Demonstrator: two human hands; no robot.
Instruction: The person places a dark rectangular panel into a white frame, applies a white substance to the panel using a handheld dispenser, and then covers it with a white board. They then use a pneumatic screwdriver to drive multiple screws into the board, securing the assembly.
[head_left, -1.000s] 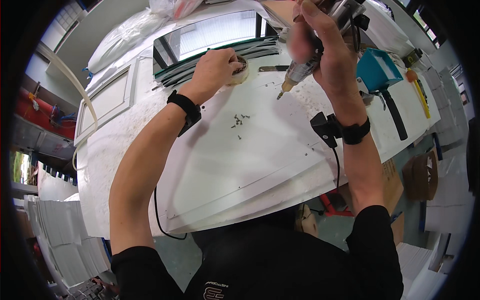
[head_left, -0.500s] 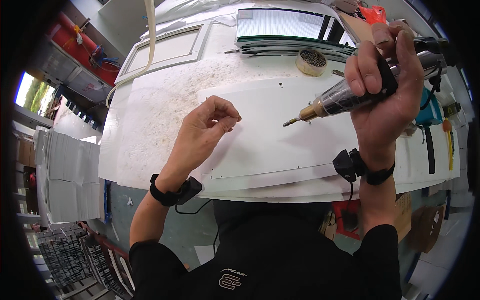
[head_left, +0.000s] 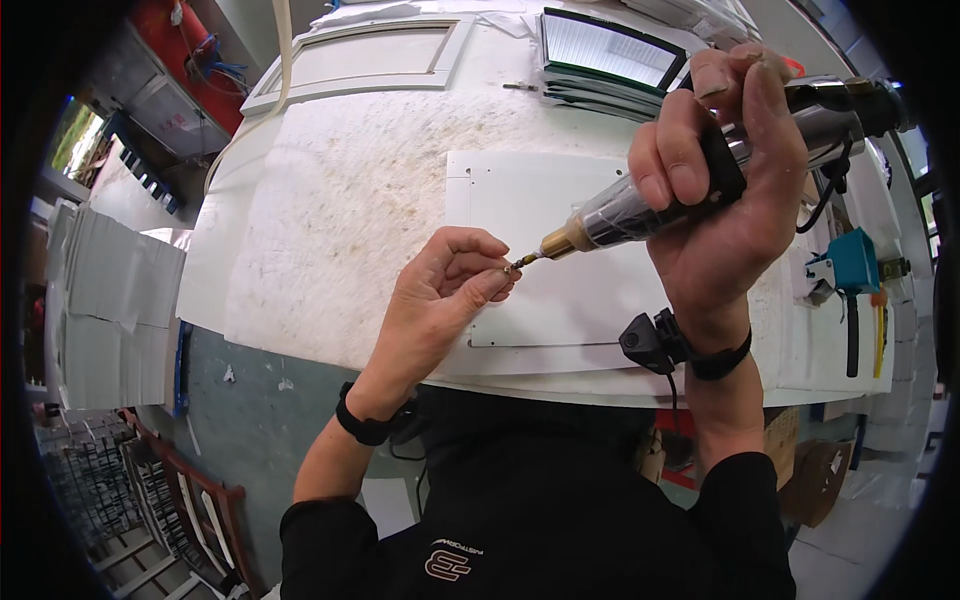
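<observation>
My right hand (head_left: 735,205) is wrapped round a pneumatic screwdriver (head_left: 612,214) with a clear-wrapped metal body and a brass-coloured nose. It slants down to the left. My left hand (head_left: 437,290) pinches a tiny screw (head_left: 510,269) between thumb and forefinger, right at the tip of the driver bit (head_left: 530,258). The screw is small, partly hidden by the fingertips. Beneath both hands lies a flat white panel (head_left: 560,312) with small dark holes near its edges.
A white frame (head_left: 455,55) lies at the table's far left, with a stack of glass panes (head_left: 600,92) beside it. At the right are a teal tool (head_left: 855,258) and a yellow-handled tool (head_left: 880,335). A pale hose (head_left: 284,65) hangs at the left.
The screwdriver has moved left and its bit now meets the screw at my left fingertips. My left hand has moved right and slightly down. The view has shifted, and the round screw dish is hidden now.
</observation>
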